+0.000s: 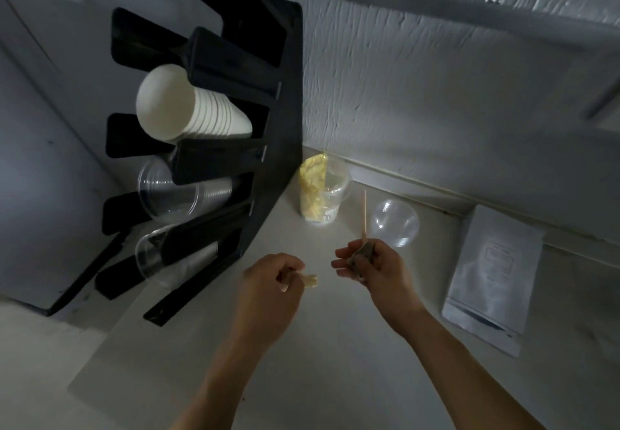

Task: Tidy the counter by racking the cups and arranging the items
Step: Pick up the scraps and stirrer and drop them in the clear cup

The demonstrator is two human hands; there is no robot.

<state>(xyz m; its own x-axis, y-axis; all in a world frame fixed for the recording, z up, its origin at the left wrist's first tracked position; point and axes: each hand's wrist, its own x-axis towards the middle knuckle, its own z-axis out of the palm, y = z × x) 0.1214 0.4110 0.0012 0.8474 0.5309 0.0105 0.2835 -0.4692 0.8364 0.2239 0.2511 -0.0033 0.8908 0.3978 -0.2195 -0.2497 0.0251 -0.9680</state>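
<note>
A black cup rack (288, 94) stands at the left of the counter. It holds a stack of white paper cups (188, 107) and two stacks of clear plastic cups (181, 194), one below the other. My left hand (271, 278) pinches a small pale scrap (310, 280). My right hand (369, 261) is closed on a small dark packet with a thin wooden stick (363, 214) pointing up from it. Behind my hands a clear cup (330, 194) holds yellow packets (310, 191).
A clear dome lid (396, 223) lies on the counter (335, 362) right of the cup with packets. A white pouch (493, 278) lies flat at the right, near the wall. A textured white wall (436, 94) runs along the back.
</note>
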